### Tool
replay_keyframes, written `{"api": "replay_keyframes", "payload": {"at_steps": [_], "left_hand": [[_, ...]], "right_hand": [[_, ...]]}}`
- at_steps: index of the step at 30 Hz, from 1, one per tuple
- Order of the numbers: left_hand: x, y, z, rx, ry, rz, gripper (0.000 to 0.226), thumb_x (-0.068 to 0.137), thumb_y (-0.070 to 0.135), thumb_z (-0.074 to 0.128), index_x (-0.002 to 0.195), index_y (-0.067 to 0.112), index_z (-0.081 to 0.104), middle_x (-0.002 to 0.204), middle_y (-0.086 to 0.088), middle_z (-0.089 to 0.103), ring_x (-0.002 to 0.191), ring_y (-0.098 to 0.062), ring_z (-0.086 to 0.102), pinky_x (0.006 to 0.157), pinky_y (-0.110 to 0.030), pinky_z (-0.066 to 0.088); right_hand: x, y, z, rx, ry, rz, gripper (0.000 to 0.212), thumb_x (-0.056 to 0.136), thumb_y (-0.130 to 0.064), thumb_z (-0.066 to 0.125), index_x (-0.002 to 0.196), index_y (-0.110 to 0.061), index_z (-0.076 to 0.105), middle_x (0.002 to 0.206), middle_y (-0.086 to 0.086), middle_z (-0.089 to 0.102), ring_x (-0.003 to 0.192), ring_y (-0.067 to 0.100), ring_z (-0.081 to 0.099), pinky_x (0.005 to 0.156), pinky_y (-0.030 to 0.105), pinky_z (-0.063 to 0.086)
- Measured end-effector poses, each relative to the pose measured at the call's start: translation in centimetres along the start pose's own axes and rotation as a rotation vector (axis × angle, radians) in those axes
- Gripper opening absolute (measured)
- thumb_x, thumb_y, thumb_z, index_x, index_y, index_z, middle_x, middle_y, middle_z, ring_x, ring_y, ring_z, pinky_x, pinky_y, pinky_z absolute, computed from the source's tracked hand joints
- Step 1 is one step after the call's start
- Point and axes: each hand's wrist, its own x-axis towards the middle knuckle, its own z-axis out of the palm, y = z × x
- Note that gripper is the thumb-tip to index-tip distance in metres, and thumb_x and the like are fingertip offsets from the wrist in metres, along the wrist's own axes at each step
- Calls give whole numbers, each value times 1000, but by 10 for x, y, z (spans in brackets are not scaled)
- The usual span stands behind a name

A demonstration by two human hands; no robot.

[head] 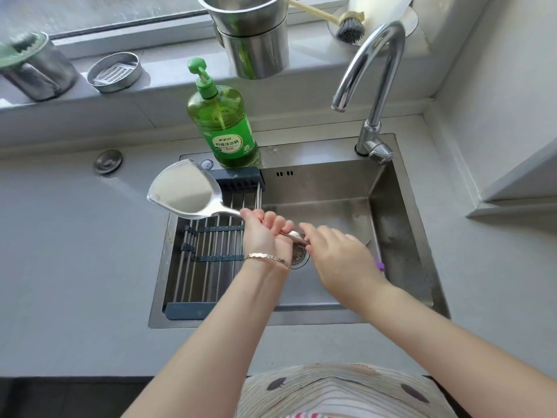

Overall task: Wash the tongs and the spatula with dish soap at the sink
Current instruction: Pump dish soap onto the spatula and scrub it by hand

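My left hand (265,233) grips the handle of a steel spatula (184,191) over the sink (401,224); its broad blade points up and to the left, above the roll-up rack. My right hand (334,251) holds the handle's lower end, fingers wrapped round it above the drain. A green bottle of dish soap (224,122) with a pump stands on the sink's back rim. No water runs from the chrome tap (373,73). No tongs show in this view.
A roll-up drying rack (208,251) covers the sink's left half. A small purple object (380,263) peeks out behind my right hand. Steel pots (256,40), a dish brush (349,25), a lidded mug (33,70) and a round tin (116,72) line the window sill.
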Motion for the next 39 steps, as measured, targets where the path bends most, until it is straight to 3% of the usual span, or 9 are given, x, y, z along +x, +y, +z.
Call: {"api": "replay_keyframes", "payload": {"at_steps": [3,6,12,16,23,26,32,36,39], "left_hand": [[6,14,-5,-53,0,55,50,99,46,24,57,17,28,36,8,22,28,-7,19,35,-13,20],[3,8,-4,-19,-18,72,49,99,45,23,58,18,28,35,8,22,28,-7,19,35,-13,20],[-9,-4,5,132,-146,118,47,100,42,21,60,18,27,37,9,24,31,-7,21,36,-16,22],[-12,-6,5,184,-203,130,46,100,40,21,60,18,27,37,10,25,31,-5,22,36,-15,23],[-9,-4,2,205,-211,140,46,101,39,20,60,18,25,38,10,23,31,-6,21,35,-15,21],[-9,-6,1,223,-220,125,47,101,40,20,60,18,25,38,10,23,31,-5,21,36,-15,21],[0,-7,-5,261,-204,33,47,101,39,22,60,17,29,38,10,26,31,-5,24,37,-16,26],[-7,-14,-11,629,-237,-24,9,98,20,40,103,17,47,68,1,46,60,-10,47,61,-24,40],[-22,-28,-24,917,-376,-256,29,82,19,52,110,21,47,79,-4,46,67,-14,47,69,-31,42]], "right_hand": [[-1,14,-19,75,-164,60,55,102,-39,15,107,-12,63,82,2,65,68,24,64,48,30,46],[9,16,-29,182,-473,183,42,100,-44,20,100,-15,51,91,5,61,89,30,59,69,36,44],[34,3,-27,771,-647,619,51,93,-43,34,57,-10,50,44,1,48,38,17,41,45,24,37],[33,1,-30,1059,-770,770,41,91,-28,29,58,-10,45,34,-3,38,30,11,29,39,19,25],[21,-3,-30,955,-611,533,43,96,-39,39,68,-7,49,52,4,40,47,17,34,44,23,30],[20,-3,-27,943,-601,624,52,98,-37,30,54,-11,41,45,0,38,40,15,33,41,20,28],[20,-3,-25,1103,-730,841,39,94,-19,24,63,-8,46,33,-6,41,29,9,31,36,15,25],[14,-4,-15,1115,-511,868,47,100,-21,20,66,-7,48,39,-2,43,32,10,34,39,18,26],[12,0,-7,923,-343,698,50,103,-32,20,64,-19,48,52,-5,47,47,9,42,51,23,33]]}}
